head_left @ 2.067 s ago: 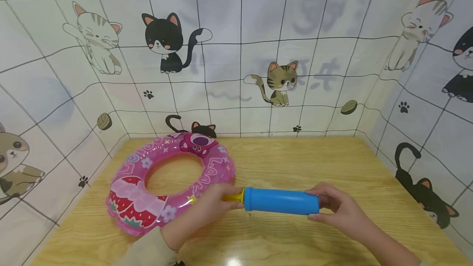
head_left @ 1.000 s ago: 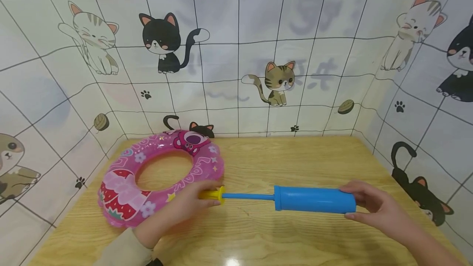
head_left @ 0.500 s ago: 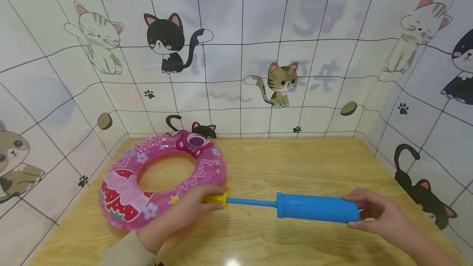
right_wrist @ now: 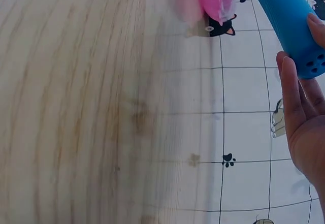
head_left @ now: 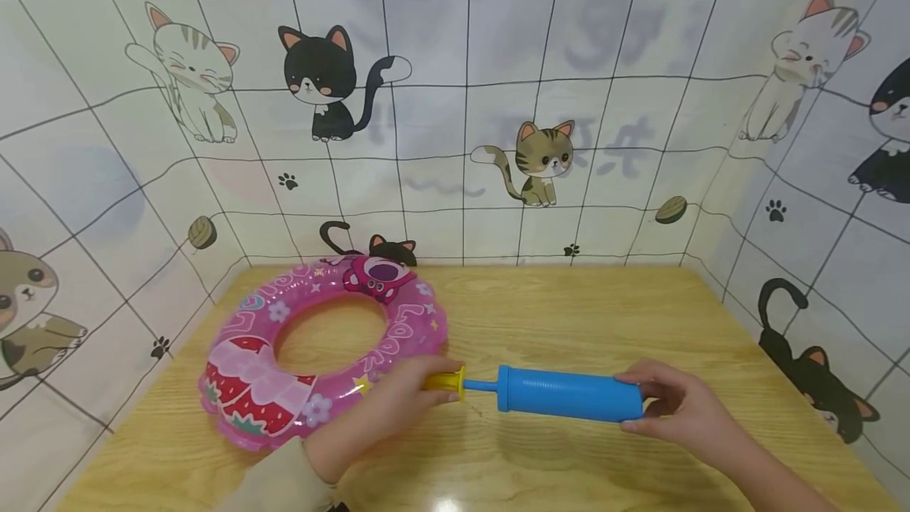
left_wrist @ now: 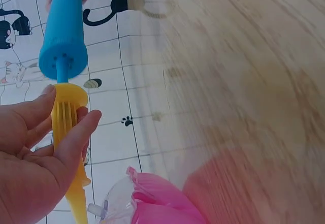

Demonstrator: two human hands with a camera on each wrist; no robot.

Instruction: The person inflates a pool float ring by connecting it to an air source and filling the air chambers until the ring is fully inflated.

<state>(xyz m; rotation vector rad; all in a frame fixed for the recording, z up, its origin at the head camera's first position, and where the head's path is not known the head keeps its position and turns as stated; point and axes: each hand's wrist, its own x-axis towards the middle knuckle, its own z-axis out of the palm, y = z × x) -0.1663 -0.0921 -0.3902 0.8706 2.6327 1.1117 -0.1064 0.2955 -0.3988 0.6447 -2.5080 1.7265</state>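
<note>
A hand pump lies level between the two hands, with a ribbed blue barrel (head_left: 569,393) and a yellow handle (left_wrist: 65,117). A short stretch of blue rod (head_left: 481,385) shows between them. My left hand (head_left: 401,397) grips the handle between thumb and fingers. In the left wrist view the yellow part narrows to a nozzle (left_wrist: 77,203), its tip cut off by the frame. My right hand (head_left: 675,405) holds the barrel's end, which has small holes in the right wrist view. A pink inflated swim ring (head_left: 238,389) sits behind my left hand. Beside the nozzle is a clear valve (left_wrist: 97,210).
The wooden tabletop (head_left: 569,306) carries the ring on its left side. White grid-patterned sheeting (head_left: 426,125) with printed cats encloses the table at the back and both sides.
From barrel against handle, the rod was drawn far out, then partly pushed back in. Over the last half second the right hand and barrel moved left, while the left hand and ring shifted slightly right.
</note>
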